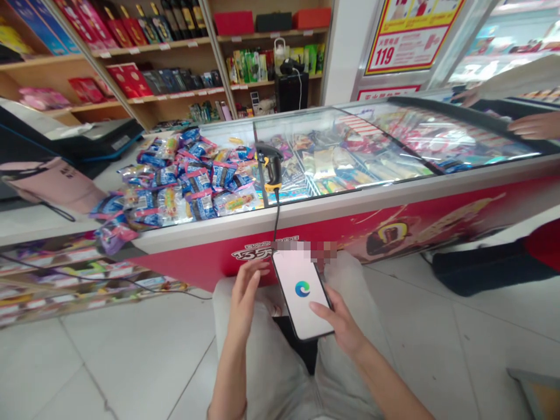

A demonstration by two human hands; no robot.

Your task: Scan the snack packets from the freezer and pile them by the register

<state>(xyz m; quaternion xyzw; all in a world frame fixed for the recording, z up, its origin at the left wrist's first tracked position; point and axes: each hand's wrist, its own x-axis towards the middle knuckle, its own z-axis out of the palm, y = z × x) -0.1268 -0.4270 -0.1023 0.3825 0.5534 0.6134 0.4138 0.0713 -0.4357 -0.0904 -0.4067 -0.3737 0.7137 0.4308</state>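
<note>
A smartphone (297,318) is tilted above my lap, its bright screen showing a blue-green swirl logo. My right hand (339,318) grips its lower right side, with the thumb over the glass. Just left of the phone, my left hand (248,286) is raised with its fingers apart, holding nothing. Beyond the phone, a black and yellow barcode scanner (273,166) lies on the freezer's glass top, its cable hanging down the front. Beside the scanner is a heap of small blue wrapped snack packs (195,181).
The chest freezer (210,268) with a red front runs across ahead of me. A pink pouch (56,184) sits on the counter at left. Another person's hand (534,125) rests near the freezer's right end. Stocked shelves (175,44) stand behind; a trousered leg (476,265) is at right.
</note>
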